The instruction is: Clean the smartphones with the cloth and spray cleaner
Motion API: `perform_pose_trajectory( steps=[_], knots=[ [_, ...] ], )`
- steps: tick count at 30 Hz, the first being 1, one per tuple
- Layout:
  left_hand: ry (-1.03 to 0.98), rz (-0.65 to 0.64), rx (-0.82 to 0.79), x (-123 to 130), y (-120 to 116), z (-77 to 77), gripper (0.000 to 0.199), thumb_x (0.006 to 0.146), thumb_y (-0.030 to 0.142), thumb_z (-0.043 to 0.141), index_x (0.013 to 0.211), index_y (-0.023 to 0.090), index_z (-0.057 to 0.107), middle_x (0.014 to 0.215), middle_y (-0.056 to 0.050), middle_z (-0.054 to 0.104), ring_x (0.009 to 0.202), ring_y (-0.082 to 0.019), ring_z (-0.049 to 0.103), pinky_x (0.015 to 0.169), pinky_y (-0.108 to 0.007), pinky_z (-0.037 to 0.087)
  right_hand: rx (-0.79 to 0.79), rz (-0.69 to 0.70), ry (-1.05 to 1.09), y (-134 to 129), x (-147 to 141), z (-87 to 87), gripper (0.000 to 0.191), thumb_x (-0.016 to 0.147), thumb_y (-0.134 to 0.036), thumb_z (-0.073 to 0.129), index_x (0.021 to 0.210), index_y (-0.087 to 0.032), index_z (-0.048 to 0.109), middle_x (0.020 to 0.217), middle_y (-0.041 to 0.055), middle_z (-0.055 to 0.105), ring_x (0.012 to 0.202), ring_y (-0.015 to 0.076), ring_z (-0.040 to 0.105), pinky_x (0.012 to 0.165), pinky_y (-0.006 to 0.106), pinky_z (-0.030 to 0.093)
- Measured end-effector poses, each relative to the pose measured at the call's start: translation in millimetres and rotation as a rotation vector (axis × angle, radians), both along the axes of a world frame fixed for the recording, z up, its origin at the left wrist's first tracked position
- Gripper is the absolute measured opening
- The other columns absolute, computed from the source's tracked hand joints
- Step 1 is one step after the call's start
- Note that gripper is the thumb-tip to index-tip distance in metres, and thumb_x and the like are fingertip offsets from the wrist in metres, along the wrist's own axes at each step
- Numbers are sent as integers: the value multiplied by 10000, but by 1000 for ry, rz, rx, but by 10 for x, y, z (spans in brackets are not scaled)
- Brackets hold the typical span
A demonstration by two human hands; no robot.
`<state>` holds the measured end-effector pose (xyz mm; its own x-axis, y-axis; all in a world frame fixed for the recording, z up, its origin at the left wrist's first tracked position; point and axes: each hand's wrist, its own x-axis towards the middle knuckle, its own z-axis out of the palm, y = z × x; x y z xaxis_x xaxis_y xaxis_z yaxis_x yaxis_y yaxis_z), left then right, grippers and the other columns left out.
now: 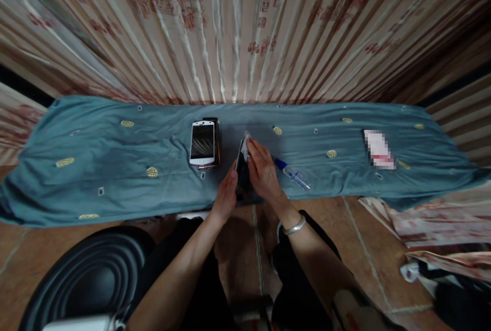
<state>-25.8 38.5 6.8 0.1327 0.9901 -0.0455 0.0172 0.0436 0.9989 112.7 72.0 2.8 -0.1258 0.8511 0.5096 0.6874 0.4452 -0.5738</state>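
My left hand point(227, 191) grips a dark smartphone point(241, 175) by its left edge, with the thumb along its side. The phone is tilted up on edge over the near side of the cloth. My right hand point(264, 168) presses a small white wipe point(246, 142) against the phone's upper end, its fingers closed over it. To the left, a white smartphone point(203, 142) lies face up on top of other phones, which show only at their edges. Right of my right hand lies a clear spray bottle point(294, 174) with a blue cap.
A teal patterned cloth point(111, 167) covers the long narrow table. A blurred pinkish-white packet point(379, 149) lies at the right. Pleated curtains point(238, 34) hang directly behind. A black round stool point(92, 280) stands on the tiled floor at lower left.
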Motion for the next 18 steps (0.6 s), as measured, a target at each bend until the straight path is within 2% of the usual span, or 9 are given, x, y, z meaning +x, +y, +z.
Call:
perform_pose_trajectory(
  steps=[5, 11, 18],
  knots=[
    [-29, 22, 16, -12, 10, 47, 673, 953, 609, 366, 1439, 170, 525, 1522, -70, 503, 1470, -223, 375, 1249, -371, 214, -25, -38, 8, 28, 3, -82, 510, 1004, -191, 312, 1496, -136, 436, 1493, 172, 506, 1406, 261, 438, 1157, 506, 388],
    [-17, 20, -11, -13, 1, 38, 665, 957, 589, 376, 1442, 157, 520, 1528, -82, 493, 1476, -220, 365, 1246, -365, 219, -5, -36, -3, -4, -22, -24, 510, 1011, -202, 312, 1510, -174, 415, 1513, 138, 488, 1418, 247, 423, 1159, 508, 388],
    [-1, 24, 39, -40, 11, 47, 659, 976, 577, 325, 1451, 157, 504, 1520, -80, 505, 1476, -228, 363, 1249, -392, 208, 13, -41, 8, 14, -31, -64, 498, 1003, -179, 306, 1469, -94, 459, 1485, 194, 506, 1404, 254, 441, 1159, 491, 392]
  ],
)
